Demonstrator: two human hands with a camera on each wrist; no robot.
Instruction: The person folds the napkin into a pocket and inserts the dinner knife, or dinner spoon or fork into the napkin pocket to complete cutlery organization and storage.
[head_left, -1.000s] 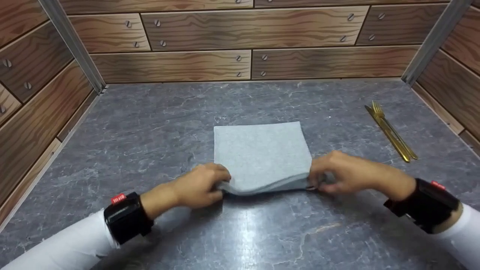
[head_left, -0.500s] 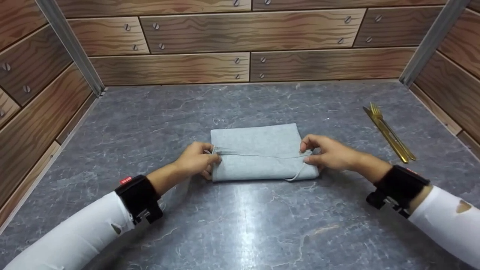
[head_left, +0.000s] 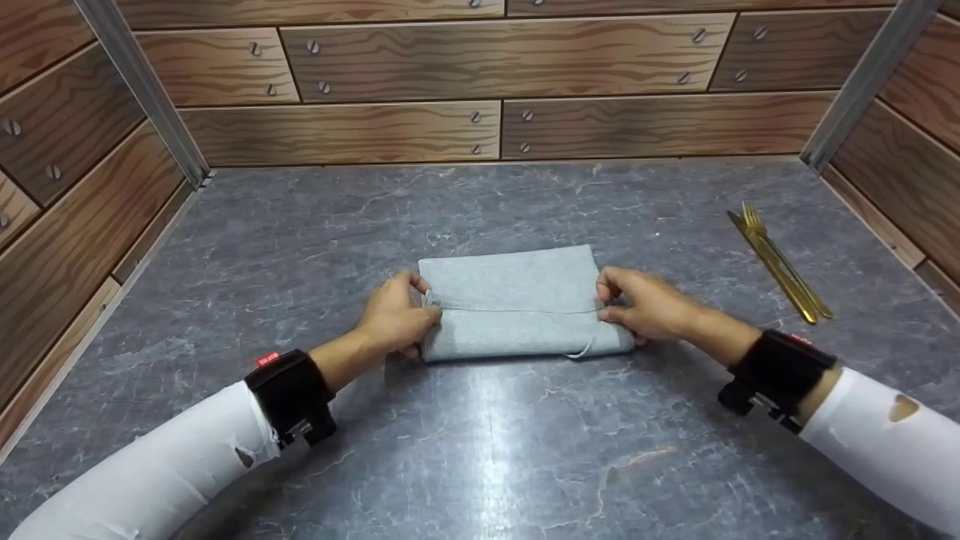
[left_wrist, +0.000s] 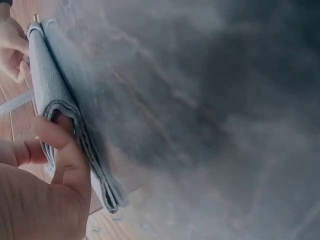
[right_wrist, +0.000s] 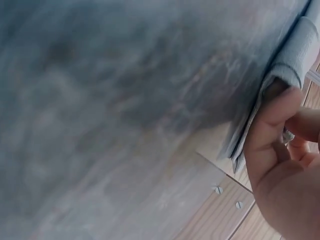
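Observation:
A light grey-blue cloth napkin (head_left: 514,281) lies on the table in the head view, its near part folded over toward the back. A thin loop of the same colour sticks out near the fold's right front. My left hand (head_left: 396,313) pinches the left end of the folded flap; in the left wrist view one finger reaches inside the layered fold (left_wrist: 52,82). At the opposite end my right hand (head_left: 651,301) pinches the flap's edge between thumb and fingers. The right wrist view has a fingertip of that hand (right_wrist: 280,160) tucked into the rolled end, partly hidden.
A gold fork (head_left: 753,219) and a gold knife (head_left: 776,271) lie side by side at the right of the grey marbled table (head_left: 300,240). Wood-patterned walls (head_left: 390,135) enclose the back and both sides.
Both hands have lifted the napkin's near edge and carried it away from me, laying it over the middle. In the last half second the flap has barely moved, and the right hand shifted slightly left.

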